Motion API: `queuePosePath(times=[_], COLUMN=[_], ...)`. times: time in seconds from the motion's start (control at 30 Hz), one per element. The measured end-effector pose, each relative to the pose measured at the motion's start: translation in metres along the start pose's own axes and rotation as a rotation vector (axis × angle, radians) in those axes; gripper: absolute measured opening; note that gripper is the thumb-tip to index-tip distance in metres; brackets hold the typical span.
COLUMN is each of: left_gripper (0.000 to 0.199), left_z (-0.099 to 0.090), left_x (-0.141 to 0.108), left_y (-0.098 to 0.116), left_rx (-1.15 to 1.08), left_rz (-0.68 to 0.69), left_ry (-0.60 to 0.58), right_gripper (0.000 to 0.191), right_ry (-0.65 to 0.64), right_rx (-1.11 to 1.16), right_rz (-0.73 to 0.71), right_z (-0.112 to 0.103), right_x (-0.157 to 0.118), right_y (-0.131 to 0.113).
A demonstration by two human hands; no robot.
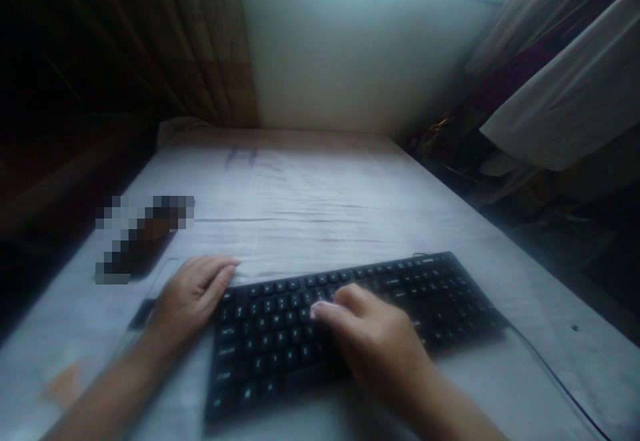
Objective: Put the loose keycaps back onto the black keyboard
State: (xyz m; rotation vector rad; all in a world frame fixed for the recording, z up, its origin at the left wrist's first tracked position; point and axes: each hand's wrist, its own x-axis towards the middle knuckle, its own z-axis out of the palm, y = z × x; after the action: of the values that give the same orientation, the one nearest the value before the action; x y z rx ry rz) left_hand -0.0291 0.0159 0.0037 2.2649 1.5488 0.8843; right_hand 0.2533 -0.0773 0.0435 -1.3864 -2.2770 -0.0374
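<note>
A black computer keyboard (310,354) lies at a slant on the white-covered surface (300,188). At its upper left corner rests my left hand (193,291), fingers stretched out together and thumb beside the keyboard's edge. My right hand (373,328) is over the middle keys, with its fingers curled in and the thumb pressed against them. Something small and pale shows at the thumb tip; its kind is unclear. The palm and the keys under this hand are hidden.
A cable (555,371) runs from the keyboard's right side toward the lower right. Left of my left hand lies a dark, pixelated object (155,238). Curtains (200,41) hang at the back left, and cloths (565,108) hang on the right beyond the surface's edge.
</note>
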Motion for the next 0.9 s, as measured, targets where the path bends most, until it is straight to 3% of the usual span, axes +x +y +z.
queuePosePath(times=[0.13, 0.43, 0.67, 0.9], left_gripper=[0.041, 0.040, 0.040, 0.040], left_z=[0.000, 0.008, 0.010, 0.009], left_x=[-0.001, -0.005, -0.006, -0.005], left_y=[0.000, -0.019, -0.018, -0.017], left_rx=[0.022, 0.146, 0.159, 0.143], left_rz=[0.001, 0.096, 0.111, 0.114], left_ry=[0.004, -0.004, -0.017, -0.008], right_gripper=[0.022, 0.030, 0.031, 0.025], right_ry=[0.021, -0.010, -0.067, -0.030], right_rx=[-0.015, -0.004, -0.075, -0.045], right_rz=[0.003, 0.007, 0.048, -0.023], right_z=[0.004, -0.007, -0.019, -0.012], right_x=[-0.003, -0.010, -0.017, -0.002], right_y=[0.002, 0.015, 0.026, 0.005])
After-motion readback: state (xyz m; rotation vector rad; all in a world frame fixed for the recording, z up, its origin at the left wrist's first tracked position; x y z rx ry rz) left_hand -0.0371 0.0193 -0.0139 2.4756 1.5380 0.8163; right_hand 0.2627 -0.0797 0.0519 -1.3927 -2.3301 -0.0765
